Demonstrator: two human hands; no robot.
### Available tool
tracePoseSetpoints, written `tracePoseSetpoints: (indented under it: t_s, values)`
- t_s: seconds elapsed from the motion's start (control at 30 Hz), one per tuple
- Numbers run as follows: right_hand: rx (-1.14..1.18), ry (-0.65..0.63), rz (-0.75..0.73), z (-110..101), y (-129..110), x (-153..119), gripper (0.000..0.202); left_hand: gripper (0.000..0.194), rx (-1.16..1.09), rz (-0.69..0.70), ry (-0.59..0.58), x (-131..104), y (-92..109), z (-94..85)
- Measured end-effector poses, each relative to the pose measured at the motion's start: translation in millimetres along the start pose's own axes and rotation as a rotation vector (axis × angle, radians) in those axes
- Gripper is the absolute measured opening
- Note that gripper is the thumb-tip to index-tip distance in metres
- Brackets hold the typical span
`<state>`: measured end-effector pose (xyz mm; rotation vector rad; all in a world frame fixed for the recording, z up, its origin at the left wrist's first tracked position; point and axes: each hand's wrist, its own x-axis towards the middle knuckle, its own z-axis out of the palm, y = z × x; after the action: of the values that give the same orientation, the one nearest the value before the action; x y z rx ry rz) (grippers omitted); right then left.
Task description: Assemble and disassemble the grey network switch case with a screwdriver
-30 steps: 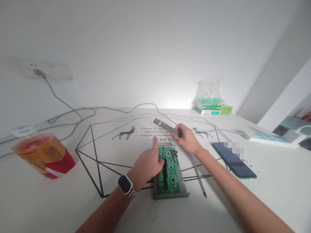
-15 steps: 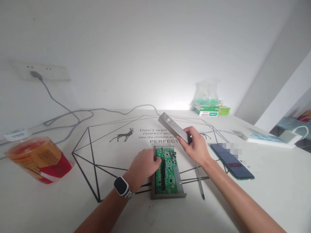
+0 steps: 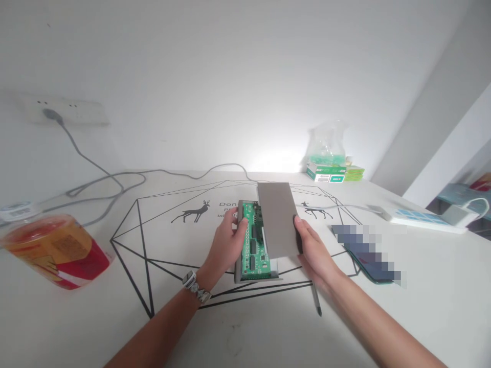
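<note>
My left hand (image 3: 228, 237) is closed on the left side of a grey metal case base (image 3: 238, 273), its thumb over the inner edge. A green circuit board (image 3: 249, 263) with black chips lies inside that base. My right hand (image 3: 312, 245) grips a flat grey metal cover (image 3: 280, 220) by its right edge. The cover hangs over the right part of the board and hides it; whether it touches the base I cannot tell. Below my right hand, a screwdriver-like thin rod (image 3: 316, 300) with a dark tip lies on the table, partly hidden.
A red and yellow plastic tub (image 3: 57, 255) stands at the left, a white-lidded container (image 3: 21, 210) behind it. At the right lie a phone (image 3: 360, 255) and a white power strip (image 3: 418, 220). Small boxes (image 3: 326, 171) sit by the wall. A grey cable (image 3: 164, 171) runs along the back.
My right hand has brought the cover down and turned it flat over the board's right side. The base has shifted away from me, with my left hand now on its left edge.
</note>
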<state>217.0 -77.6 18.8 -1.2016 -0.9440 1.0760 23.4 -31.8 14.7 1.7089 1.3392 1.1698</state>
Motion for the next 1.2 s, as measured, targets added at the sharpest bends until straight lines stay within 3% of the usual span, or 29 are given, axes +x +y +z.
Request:
tracePoseSetpoints:
  t_s: [0.27,0.4,0.63,0.83,1.03,1.2]
  values:
    - [-0.076,-0.101,0.036,14,19,-15,0.040,0.048,-0.267,0.037,0.066,-7,-9,19.9]
    - [-0.029,-0.101,-0.001,14,19,-17,0.036,0.049,-0.311,0.070,0.105,-2,-16,19.6]
    - [-0.205,-0.107,-0.042,14,20,-19,0.038,0.043,-0.412,0.091,0.142,-2,-14,14.9]
    - [-0.079,-0.129,-0.042,15,23,-19,0.036,0.046,-0.431,0.127,0.122,-1,-14,14.5]
    - [-0.087,-0.149,-0.065,17,26,-21,0.041,0.049,-0.419,0.169,0.168,1,-21,20.1]
    - [-0.112,-0.166,-0.075,20,23,-25,0.040,0.049,-0.416,0.157,0.155,-5,-14,21.6]
